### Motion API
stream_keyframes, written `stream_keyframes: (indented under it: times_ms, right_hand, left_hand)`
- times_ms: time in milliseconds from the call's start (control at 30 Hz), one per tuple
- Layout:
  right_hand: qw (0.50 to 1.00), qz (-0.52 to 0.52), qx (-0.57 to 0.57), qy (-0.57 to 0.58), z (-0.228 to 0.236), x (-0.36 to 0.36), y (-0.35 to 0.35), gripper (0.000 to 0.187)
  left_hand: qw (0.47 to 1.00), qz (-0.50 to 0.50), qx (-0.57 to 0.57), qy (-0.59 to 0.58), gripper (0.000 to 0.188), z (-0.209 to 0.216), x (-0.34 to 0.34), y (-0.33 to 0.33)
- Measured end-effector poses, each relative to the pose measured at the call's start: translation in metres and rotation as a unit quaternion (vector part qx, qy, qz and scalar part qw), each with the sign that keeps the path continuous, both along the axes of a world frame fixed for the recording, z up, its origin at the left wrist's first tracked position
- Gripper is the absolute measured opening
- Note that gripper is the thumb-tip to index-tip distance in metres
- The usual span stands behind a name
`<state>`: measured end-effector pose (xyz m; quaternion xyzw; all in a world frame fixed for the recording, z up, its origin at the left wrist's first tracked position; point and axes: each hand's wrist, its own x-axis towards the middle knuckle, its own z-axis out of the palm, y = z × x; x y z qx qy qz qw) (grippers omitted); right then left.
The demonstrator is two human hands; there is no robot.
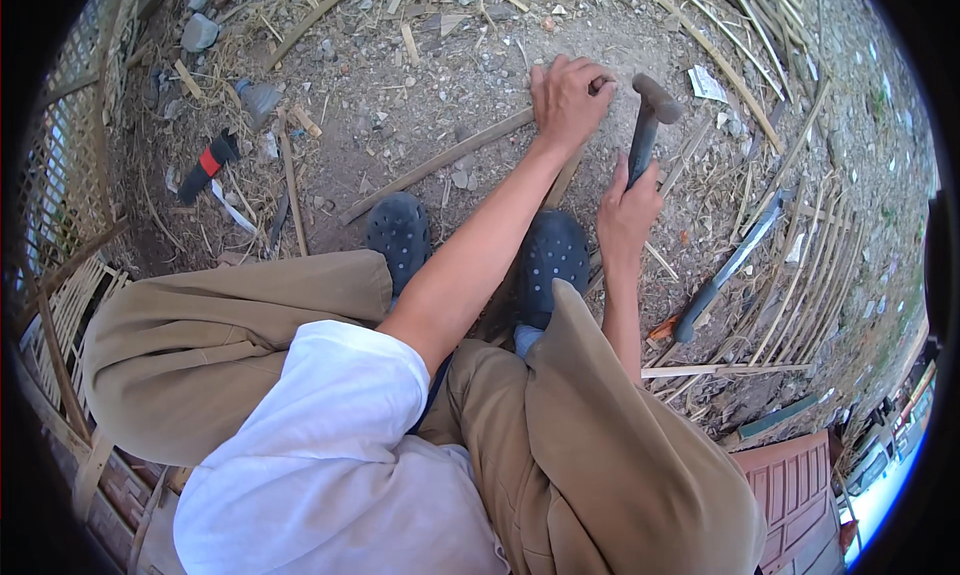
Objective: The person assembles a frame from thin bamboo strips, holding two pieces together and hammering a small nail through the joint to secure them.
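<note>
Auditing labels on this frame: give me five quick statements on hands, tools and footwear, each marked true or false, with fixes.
1. The right hand grips the hammer. True.
2. Both hands are on the hammer. False: the left hand is apart from it, to its left.
3. A long-bladed tool lies to the right of the right hand. True.
4. Both feet are bare. False: dark clogs with holes cover them.
5. A dark object with a red band lies left of both clogs. True.

2 hands (570,100), 1 gripping hammer (645,135), wooden strip (440,166)
</note>
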<state>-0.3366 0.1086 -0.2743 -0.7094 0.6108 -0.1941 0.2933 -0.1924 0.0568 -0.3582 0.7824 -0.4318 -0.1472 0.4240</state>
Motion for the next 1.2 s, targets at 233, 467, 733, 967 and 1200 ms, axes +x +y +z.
stream_keyframes:
  times_ms: [233, 467, 733, 967, 1200]
  right_hand:
    - [0.998, -0.013, 0.064, -0.004, 0.004, 0.003, -0.003, 0.030]
    - [0.990, -0.099, 0.100, -0.030, -0.022, -0.018, -0.001, 0.031]
    - [0.972, -0.154, 0.153, -0.094, -0.008, -0.041, 0.003, 0.032]
    - [0.972, -0.147, 0.161, -0.083, -0.031, -0.041, 0.007, 0.030]
    - [0.974, -0.145, 0.166, -0.055, -0.037, -0.043, 0.009, 0.027]
  left_hand:
    - [0.999, -0.013, 0.030, 0.037, 0.011, 0.006, 0.000, 0.001]
    - [0.998, -0.019, 0.054, 0.024, 0.014, 0.017, 0.000, 0.002]
    - [0.989, -0.144, -0.030, -0.015, 0.010, 0.092, 0.082, -0.053]
    - [0.656, -0.645, 0.116, -0.374, 0.014, 0.166, 0.204, -0.067]
    - [0.558, -0.689, 0.283, -0.365, 0.014, 0.149, 0.173, -0.022]
